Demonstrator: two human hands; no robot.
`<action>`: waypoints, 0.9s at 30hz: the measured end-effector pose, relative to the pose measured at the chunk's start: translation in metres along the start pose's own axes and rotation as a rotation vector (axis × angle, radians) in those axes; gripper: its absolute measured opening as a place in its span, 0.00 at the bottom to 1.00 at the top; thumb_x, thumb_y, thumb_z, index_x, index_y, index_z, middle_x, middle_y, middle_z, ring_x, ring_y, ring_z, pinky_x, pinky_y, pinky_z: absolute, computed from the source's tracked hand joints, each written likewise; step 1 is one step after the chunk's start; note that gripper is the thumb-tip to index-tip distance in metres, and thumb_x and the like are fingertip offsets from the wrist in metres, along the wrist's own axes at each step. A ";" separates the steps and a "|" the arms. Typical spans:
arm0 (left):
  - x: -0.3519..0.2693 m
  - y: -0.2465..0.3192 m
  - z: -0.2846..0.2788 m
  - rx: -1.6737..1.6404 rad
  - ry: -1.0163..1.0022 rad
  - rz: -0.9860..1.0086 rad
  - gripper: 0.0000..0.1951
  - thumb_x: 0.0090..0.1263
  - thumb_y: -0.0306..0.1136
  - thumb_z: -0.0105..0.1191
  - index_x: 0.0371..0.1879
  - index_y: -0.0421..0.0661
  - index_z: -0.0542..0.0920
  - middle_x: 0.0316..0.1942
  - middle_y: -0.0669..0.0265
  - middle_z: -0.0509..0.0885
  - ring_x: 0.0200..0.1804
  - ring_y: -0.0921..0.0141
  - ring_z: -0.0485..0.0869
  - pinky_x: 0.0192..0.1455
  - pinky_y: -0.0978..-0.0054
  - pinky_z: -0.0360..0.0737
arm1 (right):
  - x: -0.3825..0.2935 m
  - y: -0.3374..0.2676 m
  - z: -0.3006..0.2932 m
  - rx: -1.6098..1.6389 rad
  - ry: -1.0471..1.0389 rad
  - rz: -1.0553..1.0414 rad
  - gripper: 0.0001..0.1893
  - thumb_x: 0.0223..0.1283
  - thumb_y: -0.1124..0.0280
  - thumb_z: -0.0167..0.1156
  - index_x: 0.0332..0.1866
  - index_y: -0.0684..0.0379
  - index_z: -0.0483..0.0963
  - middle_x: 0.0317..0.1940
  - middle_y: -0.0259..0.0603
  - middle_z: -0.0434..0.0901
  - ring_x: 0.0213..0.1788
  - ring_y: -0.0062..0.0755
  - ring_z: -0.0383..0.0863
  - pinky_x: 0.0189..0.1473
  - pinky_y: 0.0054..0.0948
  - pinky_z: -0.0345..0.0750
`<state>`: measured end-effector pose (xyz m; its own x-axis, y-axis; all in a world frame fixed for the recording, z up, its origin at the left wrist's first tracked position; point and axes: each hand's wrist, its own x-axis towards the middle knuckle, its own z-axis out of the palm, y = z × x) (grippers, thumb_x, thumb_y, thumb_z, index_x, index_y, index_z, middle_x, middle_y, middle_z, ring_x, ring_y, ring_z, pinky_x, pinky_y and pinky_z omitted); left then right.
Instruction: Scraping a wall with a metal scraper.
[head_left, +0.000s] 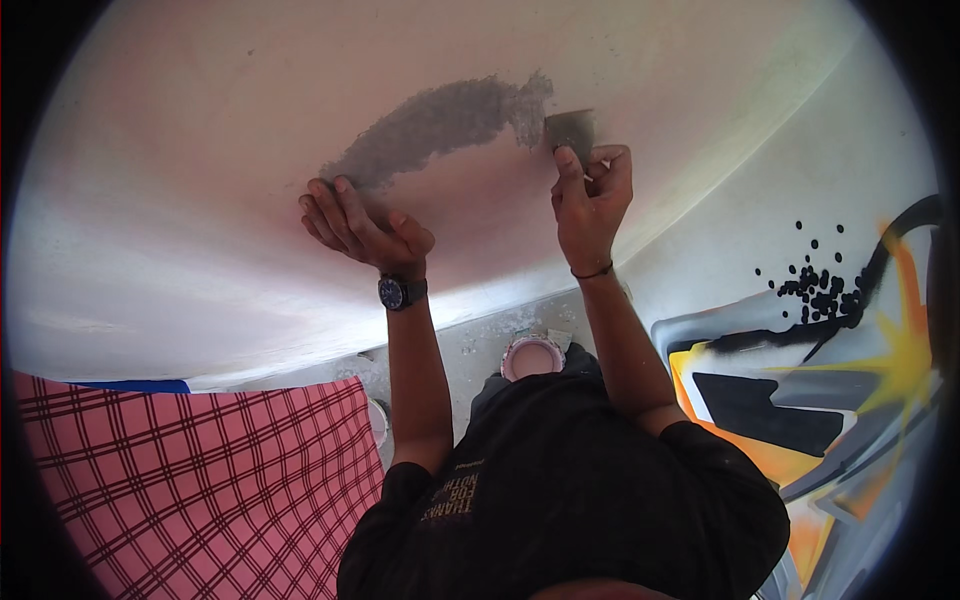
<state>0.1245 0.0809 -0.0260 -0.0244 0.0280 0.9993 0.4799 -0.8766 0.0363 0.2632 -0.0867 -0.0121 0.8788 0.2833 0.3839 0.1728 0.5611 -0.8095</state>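
Note:
A long patch of grey filler (450, 112) with ragged edges lies across the pale pinkish wall (465, 202) before me. At its right end, my right hand (592, 199) pinches a small, flat, grey square piece (571, 129) between thumb and fingers. That piece is against or very close to the wall; whether it is sandpaper or a scraper blade cannot be told. My left hand (364, 225), with a watch (397, 292) on its wrist, has its fingertips at the patch's lower left end. Its thumb stands apart from the fingers, and nothing shows in its grasp.
Below me on the speckled floor (465, 341) stands a round tub of pinkish paint or paste (532, 358). Another light container (377, 421) is partly hidden by pink checked cloth (202, 465) at left. A side wall with a painted mural (825, 375) rises at right.

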 end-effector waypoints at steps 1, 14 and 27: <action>0.000 0.000 0.000 -0.003 -0.004 -0.001 0.30 0.76 0.45 0.37 0.70 0.37 0.72 0.75 0.47 0.68 0.79 0.50 0.60 0.80 0.47 0.52 | 0.001 0.000 0.001 0.001 0.000 -0.001 0.16 0.70 0.72 0.66 0.42 0.56 0.61 0.21 0.29 0.74 0.16 0.11 0.66 0.15 0.17 0.61; 0.000 0.003 -0.001 0.001 -0.010 0.006 0.30 0.76 0.45 0.36 0.70 0.37 0.72 0.75 0.46 0.68 0.79 0.49 0.60 0.80 0.47 0.51 | 0.003 0.000 -0.002 0.002 -0.013 -0.019 0.15 0.70 0.74 0.65 0.41 0.56 0.61 0.22 0.29 0.75 0.18 0.11 0.67 0.17 0.16 0.62; -0.006 0.010 -0.001 0.006 -0.012 -0.007 0.30 0.76 0.45 0.37 0.69 0.37 0.72 0.74 0.46 0.69 0.79 0.50 0.60 0.80 0.47 0.52 | 0.013 -0.009 0.000 0.035 -0.033 -0.061 0.13 0.71 0.74 0.64 0.41 0.57 0.63 0.21 0.27 0.74 0.17 0.10 0.64 0.17 0.16 0.60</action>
<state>0.1289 0.0719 -0.0319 -0.0173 0.0397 0.9991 0.4846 -0.8737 0.0431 0.2730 -0.0882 0.0001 0.8521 0.2727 0.4467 0.2092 0.6049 -0.7683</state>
